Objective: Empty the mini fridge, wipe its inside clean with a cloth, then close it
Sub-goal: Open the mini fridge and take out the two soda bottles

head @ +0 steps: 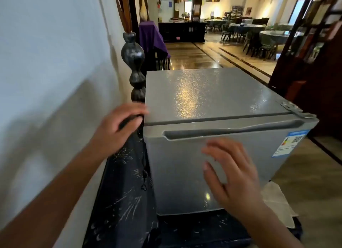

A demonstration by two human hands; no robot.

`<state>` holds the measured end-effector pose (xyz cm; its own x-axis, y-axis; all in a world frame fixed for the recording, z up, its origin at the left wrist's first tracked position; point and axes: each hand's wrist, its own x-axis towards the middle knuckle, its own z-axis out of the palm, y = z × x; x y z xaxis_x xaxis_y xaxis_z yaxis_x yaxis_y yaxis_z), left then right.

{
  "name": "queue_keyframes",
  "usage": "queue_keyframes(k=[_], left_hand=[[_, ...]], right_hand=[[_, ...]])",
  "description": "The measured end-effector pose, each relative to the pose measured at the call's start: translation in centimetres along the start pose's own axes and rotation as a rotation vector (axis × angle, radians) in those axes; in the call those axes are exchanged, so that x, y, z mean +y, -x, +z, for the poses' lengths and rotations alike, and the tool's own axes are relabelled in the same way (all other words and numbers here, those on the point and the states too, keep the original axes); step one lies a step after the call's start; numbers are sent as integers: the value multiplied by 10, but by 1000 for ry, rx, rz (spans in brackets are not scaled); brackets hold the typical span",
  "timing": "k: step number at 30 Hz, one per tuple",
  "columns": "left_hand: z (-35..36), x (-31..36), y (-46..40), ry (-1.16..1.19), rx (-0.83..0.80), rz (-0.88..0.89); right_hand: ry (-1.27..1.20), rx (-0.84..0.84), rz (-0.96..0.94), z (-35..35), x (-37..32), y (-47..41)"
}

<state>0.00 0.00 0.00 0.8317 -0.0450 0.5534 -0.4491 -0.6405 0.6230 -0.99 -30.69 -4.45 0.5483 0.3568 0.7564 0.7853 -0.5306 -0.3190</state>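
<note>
Squarely upright — mini fridge (212, 103), door toward camera

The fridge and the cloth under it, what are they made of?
The fridge looks like metal painted silver-grey, though it might be plastic: its pebbly top throws back bright glints of the room lights. The cloth under it looks like dark woven fabric with a pale printed pattern: it hangs in soft folds over the edge.

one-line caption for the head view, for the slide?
Both open hands, left hand and right hand, at the closed mini fridge; cloth beside it.
</note>
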Motion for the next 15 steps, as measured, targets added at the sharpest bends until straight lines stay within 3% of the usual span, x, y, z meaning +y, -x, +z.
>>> queue_keyframes(k=[2,8,15], left_hand=[[5,-5,-42,-157,-79,62],[36,-23,-115,-260,-466,-9],[44,-21,-125,-321,-575,-59]], right_hand=[[127,34,-69,7,-1,-26],[268,-237,-149,42,18,-42],[420,-279,-123,51,14,-46]])
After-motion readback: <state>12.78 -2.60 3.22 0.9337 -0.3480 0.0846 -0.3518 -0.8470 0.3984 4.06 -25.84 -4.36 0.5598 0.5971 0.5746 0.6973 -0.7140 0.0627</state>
